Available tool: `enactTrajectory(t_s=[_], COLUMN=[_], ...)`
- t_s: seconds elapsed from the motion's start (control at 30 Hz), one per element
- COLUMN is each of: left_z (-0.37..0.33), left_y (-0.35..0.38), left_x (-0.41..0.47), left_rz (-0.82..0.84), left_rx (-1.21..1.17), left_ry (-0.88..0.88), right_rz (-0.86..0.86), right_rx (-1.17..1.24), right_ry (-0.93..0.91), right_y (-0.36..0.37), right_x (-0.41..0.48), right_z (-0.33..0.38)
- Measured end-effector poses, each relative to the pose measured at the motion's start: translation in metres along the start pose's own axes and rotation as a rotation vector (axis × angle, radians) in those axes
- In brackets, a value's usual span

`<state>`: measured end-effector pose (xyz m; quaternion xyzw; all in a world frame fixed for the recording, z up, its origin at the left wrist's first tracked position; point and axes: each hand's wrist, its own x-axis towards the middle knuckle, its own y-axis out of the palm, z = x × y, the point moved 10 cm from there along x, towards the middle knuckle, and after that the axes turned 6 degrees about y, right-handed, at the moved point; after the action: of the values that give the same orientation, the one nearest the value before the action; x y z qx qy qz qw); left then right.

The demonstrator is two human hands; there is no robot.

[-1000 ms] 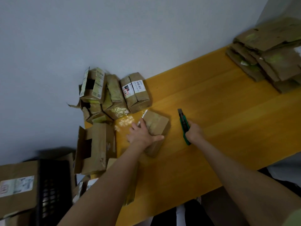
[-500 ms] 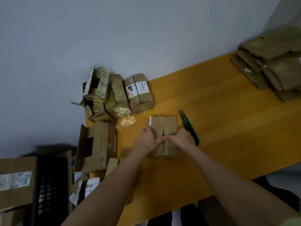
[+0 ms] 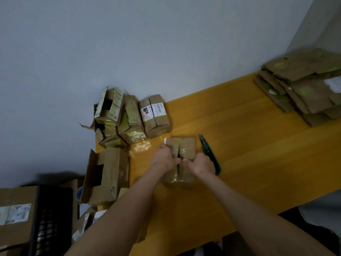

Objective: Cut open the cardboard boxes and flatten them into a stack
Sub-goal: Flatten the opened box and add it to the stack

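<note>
L hand (image 3: 164, 160), R hand (image 3: 200, 164), fingers curled on box (image 3: 186, 147) flaps

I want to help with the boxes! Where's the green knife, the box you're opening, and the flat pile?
green knife (image 3: 209, 149): head view, on its green handle.
box (image 3: 187, 146): head view, on its right top flap.
flat pile (image 3: 310, 93): head view, on an upper sheet.
</note>
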<state>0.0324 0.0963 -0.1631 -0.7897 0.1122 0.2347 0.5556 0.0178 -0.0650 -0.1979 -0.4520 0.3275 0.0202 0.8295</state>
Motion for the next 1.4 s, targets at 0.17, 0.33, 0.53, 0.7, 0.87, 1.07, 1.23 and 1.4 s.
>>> enactTrajectory(t_s=[0.17, 0.33, 0.53, 0.7, 0.87, 1.07, 1.23, 1.4], left_z=[-0.004, -0.013, -0.03, -0.054, -0.06, -0.072, -0.059, -0.058], left_y=[-0.043, -0.074, -0.099, -0.131, -0.135, -0.132, -0.149, -0.16], left_x=[-0.015, -0.035, -0.054, -0.067, -0.067, -0.073, -0.074, -0.077], left_rz=[-0.055, -0.039, -0.004, -0.112, -0.265, -0.22, -0.278, -0.35], left_rx=[-0.17, -0.315, -0.316, -0.484, -0.365, -0.599, -0.706, -0.739], left_ry=[0.064, 0.104, 0.229, 0.367, 0.357, 0.414, 0.41, 0.423], right_rz=[-0.038, -0.078, -0.026, -0.007, 0.042, -0.034, 0.102, -0.003], right_rx=[0.019, 0.039, 0.257, 0.561, 0.65, 0.713, 0.686, 0.63], right_ry=[-0.07, -0.136, -0.209, -0.218, -0.207, -0.115, -0.239, -0.382], right_y=[-0.034, -0.061, -0.079, -0.101, -0.095, -0.104, -0.117, -0.133], right_x=[-0.012, -0.02, -0.024, -0.021, -0.029, -0.025, -0.026, -0.038], right_z=[0.021, 0.034, 0.04, 0.022, 0.025, 0.023, 0.04, 0.055])
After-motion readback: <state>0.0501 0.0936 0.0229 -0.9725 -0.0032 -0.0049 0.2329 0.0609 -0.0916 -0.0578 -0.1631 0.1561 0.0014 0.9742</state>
